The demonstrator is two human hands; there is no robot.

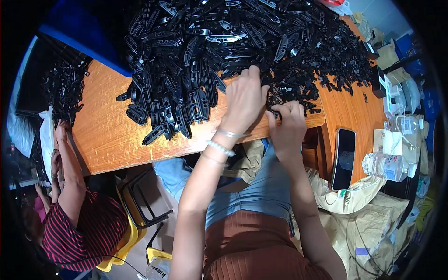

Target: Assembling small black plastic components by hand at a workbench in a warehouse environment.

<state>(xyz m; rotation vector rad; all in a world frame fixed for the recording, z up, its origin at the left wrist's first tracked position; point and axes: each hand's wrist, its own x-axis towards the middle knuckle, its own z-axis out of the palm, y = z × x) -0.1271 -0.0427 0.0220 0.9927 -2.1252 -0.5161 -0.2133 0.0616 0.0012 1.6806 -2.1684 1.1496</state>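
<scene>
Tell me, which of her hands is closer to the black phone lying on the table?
Right. The right hand is just left of the phone; the left hand sits farther left, on the black parts.

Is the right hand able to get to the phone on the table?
Probably yes. The right hand is at the table edge, pinching a small black part, and the phone lies face up just to its right, with nothing between them. It would need to free its fingers first.

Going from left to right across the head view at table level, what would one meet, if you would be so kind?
Co-worker's hand → pile of long black plastic parts → left hand → right hand → phone → plastic water bottle.
</scene>
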